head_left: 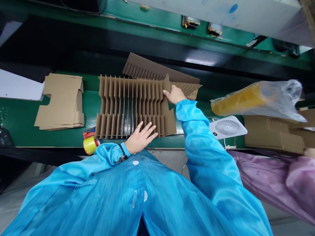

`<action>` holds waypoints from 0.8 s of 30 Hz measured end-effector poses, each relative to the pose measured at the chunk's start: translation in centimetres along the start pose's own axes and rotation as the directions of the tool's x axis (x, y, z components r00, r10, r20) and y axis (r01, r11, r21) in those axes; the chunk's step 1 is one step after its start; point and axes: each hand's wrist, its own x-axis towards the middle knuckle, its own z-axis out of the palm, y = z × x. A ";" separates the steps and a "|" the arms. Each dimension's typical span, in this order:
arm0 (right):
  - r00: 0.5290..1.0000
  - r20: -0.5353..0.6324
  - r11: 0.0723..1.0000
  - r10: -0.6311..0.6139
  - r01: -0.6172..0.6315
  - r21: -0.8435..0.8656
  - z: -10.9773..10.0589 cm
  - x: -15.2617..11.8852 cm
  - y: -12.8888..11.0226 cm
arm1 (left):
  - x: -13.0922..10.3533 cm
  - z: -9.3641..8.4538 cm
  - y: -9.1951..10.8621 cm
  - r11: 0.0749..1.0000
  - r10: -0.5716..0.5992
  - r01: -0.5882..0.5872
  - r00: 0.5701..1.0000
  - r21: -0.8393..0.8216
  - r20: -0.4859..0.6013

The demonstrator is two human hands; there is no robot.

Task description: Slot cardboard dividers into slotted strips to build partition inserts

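Note:
A row of upright cardboard dividers [117,107], slotted together into a grid, stands on the green bench before me. My left hand [140,137] rests at the grid's front edge, its fingers spread over the divider tops. At the right end, my right hand [175,95] pinches the upper part of the outermost cardboard divider [170,119], which leans outward; the thumb shows on its near face. Behind the grid lie slotted cardboard strips [161,70], partly hidden by the dividers and my right hand.
Flat cut cardboard pieces [62,101] are stacked at left. A yellow tape roll [90,146] sits by the front edge. To the right are a white fan [228,127], a bagged yellow roll [240,99], more cardboard dividers [273,136] and a co-worker's pink sleeve [267,174].

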 end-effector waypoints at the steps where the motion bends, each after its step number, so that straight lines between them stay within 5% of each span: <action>1: 0.998 0.066 0.999 -0.007 0.005 0.038 -0.3 -0.7 0.5 | 0.0 -0.1 0.0 1.000 0.000 0.000 1.000 -0.007 0.007; 4: 0.979 0.195 0.995 -0.055 0.038 0.093 -0.3 -3.7 2.0 | 0.1 -0.2 0.0 1.000 -0.008 0.009 1.000 -0.025 0.019; 10: 0.996 0.079 0.998 -0.029 0.024 0.064 3.5 -9.0 2.7 | 0.3 -0.4 0.0 0.996 -0.012 0.016 0.999 -0.088 0.043; 14: 0.995 0.084 0.976 -0.051 0.032 0.214 6.3 -9.2 3.4 | 0.3 -0.5 -0.1 0.998 -0.003 0.005 0.999 -0.066 0.033; 17: 0.972 -0.027 0.903 -0.234 0.228 0.365 7.6 -8.4 4.4 | 0.3 -0.6 -0.2 0.999 0.007 -0.006 1.000 -0.051 0.029; 20: 0.921 -0.121 0.843 -0.371 0.388 0.371 8.4 -7.8 5.3 | 0.3 -0.7 -0.2 0.997 0.001 0.002 0.999 -0.074 0.036; 24: 0.930 -0.111 0.875 -0.350 0.367 0.316 8.2 -7.1 5.6 | 0.2 -0.7 -0.3 0.996 -0.011 0.014 0.999 -0.087 0.034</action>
